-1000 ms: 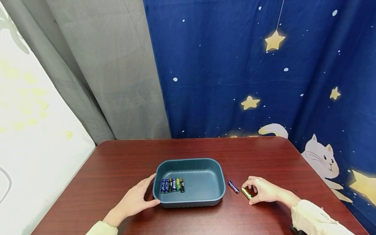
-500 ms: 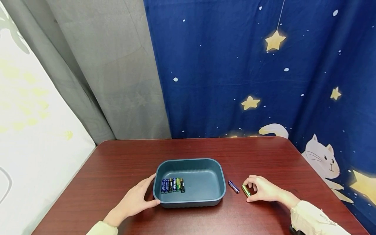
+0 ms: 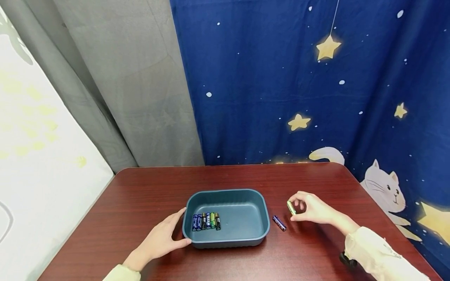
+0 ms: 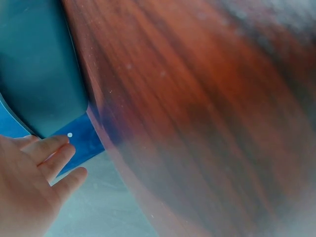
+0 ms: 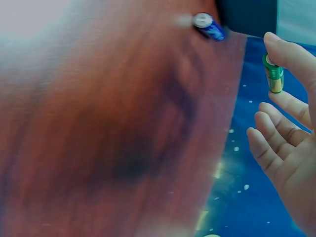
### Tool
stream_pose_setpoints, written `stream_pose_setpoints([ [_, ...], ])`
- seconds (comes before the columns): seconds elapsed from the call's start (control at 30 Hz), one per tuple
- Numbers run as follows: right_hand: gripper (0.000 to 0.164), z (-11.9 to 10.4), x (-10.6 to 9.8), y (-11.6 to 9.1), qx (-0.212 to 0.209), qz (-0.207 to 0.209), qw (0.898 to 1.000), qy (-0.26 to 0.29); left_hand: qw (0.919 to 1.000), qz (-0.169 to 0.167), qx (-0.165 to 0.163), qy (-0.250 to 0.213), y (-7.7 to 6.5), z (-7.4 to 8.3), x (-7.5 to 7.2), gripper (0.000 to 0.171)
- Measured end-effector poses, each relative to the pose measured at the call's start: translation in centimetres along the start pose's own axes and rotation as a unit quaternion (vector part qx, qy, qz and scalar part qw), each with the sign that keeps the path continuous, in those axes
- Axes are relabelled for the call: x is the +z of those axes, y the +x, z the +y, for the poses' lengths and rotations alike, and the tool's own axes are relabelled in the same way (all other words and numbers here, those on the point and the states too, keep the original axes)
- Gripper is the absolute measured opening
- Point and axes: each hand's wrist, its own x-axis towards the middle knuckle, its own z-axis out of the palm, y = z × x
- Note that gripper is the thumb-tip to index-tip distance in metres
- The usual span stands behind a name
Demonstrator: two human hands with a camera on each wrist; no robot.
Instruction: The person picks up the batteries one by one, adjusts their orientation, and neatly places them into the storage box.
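My right hand (image 3: 314, 209) pinches a green-and-gold battery (image 3: 291, 208) end to end between thumb and forefinger, held above the table. In the right wrist view the same battery (image 5: 274, 76) shows a green end by the thumb, and the other fingers stay loose. A blue battery (image 3: 279, 223) lies on the table between the box and this hand. At the left, my left hand (image 3: 159, 238) touches the side of a dark teal box (image 3: 242, 242), fingers and thumb spread along its left end. Inside, several batteries (image 3: 208, 221) lie side by side in a row at the left.
The box stands mid-table on a reddish-brown wooden table (image 3: 151, 191). Beyond the far edge hang a grey curtain (image 3: 140, 97) and a blue star-patterned curtain (image 3: 253, 97). A white patterned cloth (image 3: 45, 156) hangs to the left.
My right hand has lifted the green-and-gold battery off the table and moved it away from me. The left hand, box and blue battery stay in place.
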Motion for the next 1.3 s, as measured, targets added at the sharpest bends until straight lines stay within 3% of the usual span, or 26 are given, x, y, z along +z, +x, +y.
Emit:
stream_pose_setpoints([
  [0.23,0.039,-0.9,-0.5,1.9,0.002,0.014,1.000,0.005,1.0000,0.003,0.002,-0.001,0.0,0.0,-0.1,0.091],
  [0.57,0.041,-2.5,0.4,4.5,-0.001,0.021,0.999,0.036,1.0000,0.001,0.001,-0.002,0.0,0.0,-0.2,0.091],
  [1.3,0.046,-5.6,4.8,9.0,-0.067,0.005,0.996,0.054,1.0000,0.000,0.004,0.000,0.0,0.2,-0.2,0.091],
])
